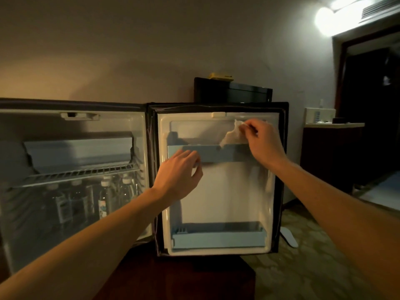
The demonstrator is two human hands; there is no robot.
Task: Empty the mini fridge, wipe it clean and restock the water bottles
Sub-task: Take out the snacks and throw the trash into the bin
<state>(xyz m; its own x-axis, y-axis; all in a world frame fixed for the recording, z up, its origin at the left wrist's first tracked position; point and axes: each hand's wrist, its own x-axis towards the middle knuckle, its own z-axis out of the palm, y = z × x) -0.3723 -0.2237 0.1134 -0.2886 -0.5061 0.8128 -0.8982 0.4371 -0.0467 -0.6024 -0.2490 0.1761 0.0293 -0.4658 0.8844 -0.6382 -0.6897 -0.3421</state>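
Head view: the mini fridge [71, 169] stands open, its door [218, 191] swung wide, and water bottles [108, 191] stand under the wire shelf [82, 172] inside. The right hand [264, 141] pinches a white cloth [233, 135] against the door's inner top corner, above the upper door shelf [216, 153]. The left hand [179, 176], grip loosely curled, touches that shelf's left end, holding nothing I can tell.

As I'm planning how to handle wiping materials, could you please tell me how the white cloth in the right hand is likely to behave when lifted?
The cloth probably is floppy: it hangs crumpled from the right hand pinching it. It looks light, since a fingertip pinch seems to carry it. It will likely drape and catch on the door shelf it hangs beside.
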